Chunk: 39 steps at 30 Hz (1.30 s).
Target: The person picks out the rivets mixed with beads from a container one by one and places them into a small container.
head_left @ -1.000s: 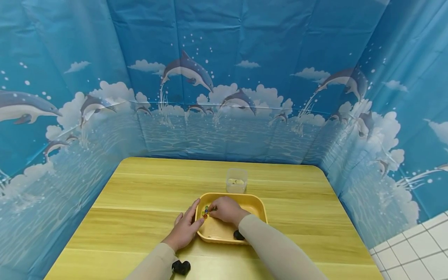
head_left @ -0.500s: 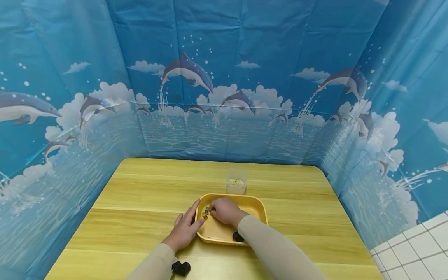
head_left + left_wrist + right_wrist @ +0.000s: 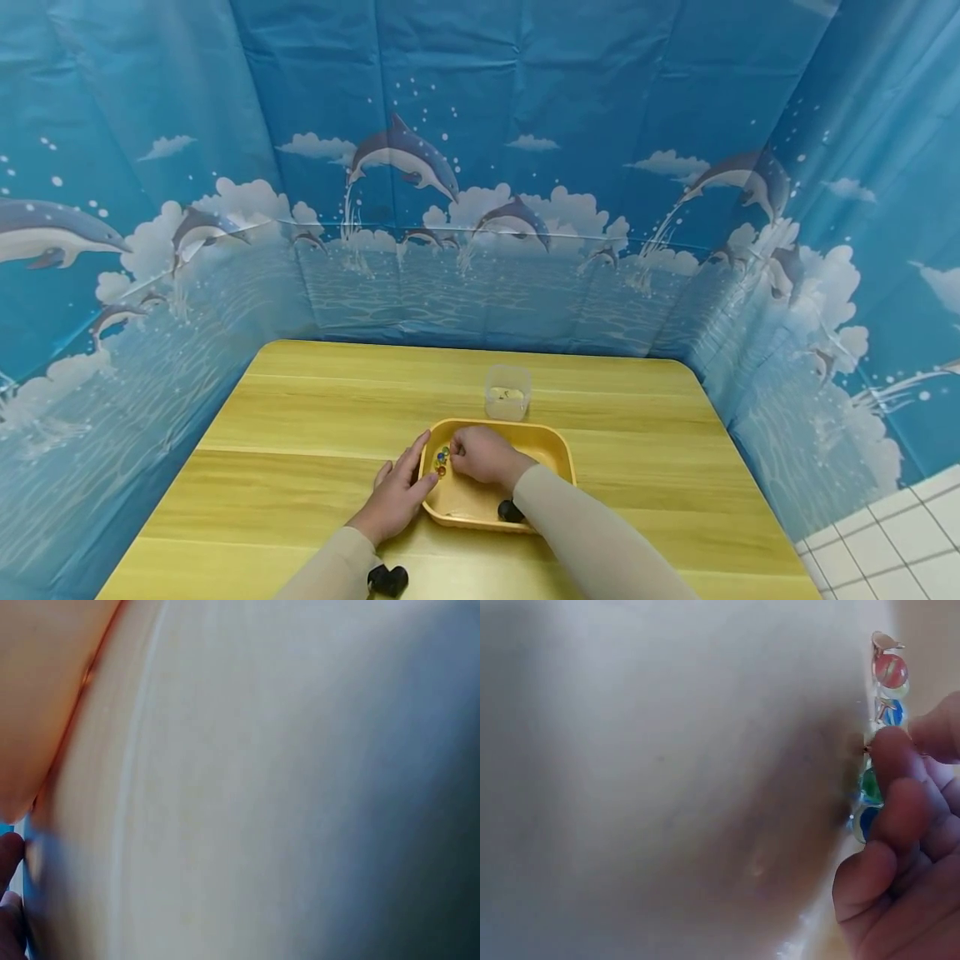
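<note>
My left hand [image 3: 393, 502] rests at the left end of the yellow tray [image 3: 553, 433], fingers and thumb extended along its rim; in the left wrist view its fingertips [image 3: 10, 855] show at the left edge. Inside the tray, my right hand [image 3: 483, 454] is lowered beside a small group of glass marbles [image 3: 441, 458]. In the right wrist view its thumb and forefinger come together with the other fingers curled. Around them lie a red marble [image 3: 891, 671], a blue marble [image 3: 894, 712], a green marble [image 3: 870, 785] and small gold-coloured pieces [image 3: 887, 641]. I cannot tell what the fingertips pinch.
A clear plastic container [image 3: 507, 392] with small gold-coloured bits at its bottom stands just behind the tray. Both sit on a yellow wood-grain table [image 3: 315, 417]. A blue dolphin-print curtain [image 3: 480, 167] hangs behind and at the sides. Black wrist cameras [image 3: 387, 581] sit at the wrists.
The right fingers have drawn slightly back from the marbles and curl more tightly. A dark greenish thing seen by their tips a second ago no longer shows. The left hand stays in place.
</note>
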Available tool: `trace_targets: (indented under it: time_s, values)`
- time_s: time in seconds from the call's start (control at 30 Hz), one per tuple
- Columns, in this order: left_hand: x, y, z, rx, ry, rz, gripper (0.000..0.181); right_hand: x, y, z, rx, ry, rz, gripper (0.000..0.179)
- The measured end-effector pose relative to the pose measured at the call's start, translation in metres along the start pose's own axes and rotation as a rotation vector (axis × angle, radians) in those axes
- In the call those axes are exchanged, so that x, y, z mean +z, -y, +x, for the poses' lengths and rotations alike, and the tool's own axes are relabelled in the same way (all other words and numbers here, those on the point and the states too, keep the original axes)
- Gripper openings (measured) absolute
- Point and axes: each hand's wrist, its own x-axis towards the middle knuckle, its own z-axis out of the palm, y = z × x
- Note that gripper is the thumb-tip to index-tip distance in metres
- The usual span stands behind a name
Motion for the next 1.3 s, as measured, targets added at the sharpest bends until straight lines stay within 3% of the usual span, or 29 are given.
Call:
trace_targets:
  time_s: [0.47, 0.83, 1.3]
  values:
    - [0.002, -0.003, -0.004, -0.008, 0.003, 0.001, 0.068, -0.007, -0.005, -0.01, 0.006, -0.003, 0.045, 0.013]
    - [0.003, -0.002, -0.006, -0.023, -0.011, 0.025, 0.069, -0.039, 0.002, -0.02, 0.083, -0.031, 0.231, 0.014]
    - [0.003, -0.002, -0.003, -0.017, -0.011, 0.014, 0.07, -0.088, -0.019, -0.02, 0.201, -0.228, 0.309, 0.012]
